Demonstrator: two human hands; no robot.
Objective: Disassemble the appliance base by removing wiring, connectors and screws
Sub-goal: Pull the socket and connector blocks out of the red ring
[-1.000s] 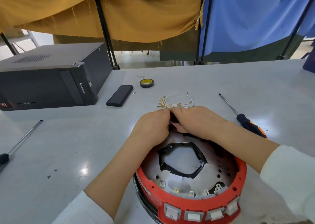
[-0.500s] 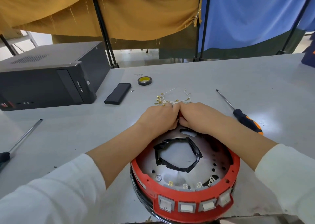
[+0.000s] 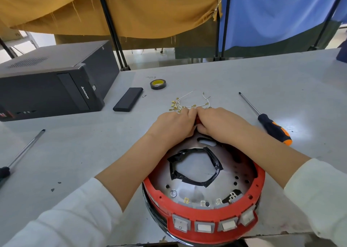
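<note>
A: Open surface point(image 3: 78, 152) on the left, between the computer case point(image 3: 50, 89) and the long screwdriver point(image 3: 22, 152).

B: Blocked on the right by the orange-handled screwdriver point(image 3: 270, 126). Loose wires point(image 3: 189, 104) just beyond both hands. Tape roll point(image 3: 158, 84) and black bar point(image 3: 128, 99) farther back.

A: Red appliance base point(image 3: 202, 216) filling the near edge.
</note>
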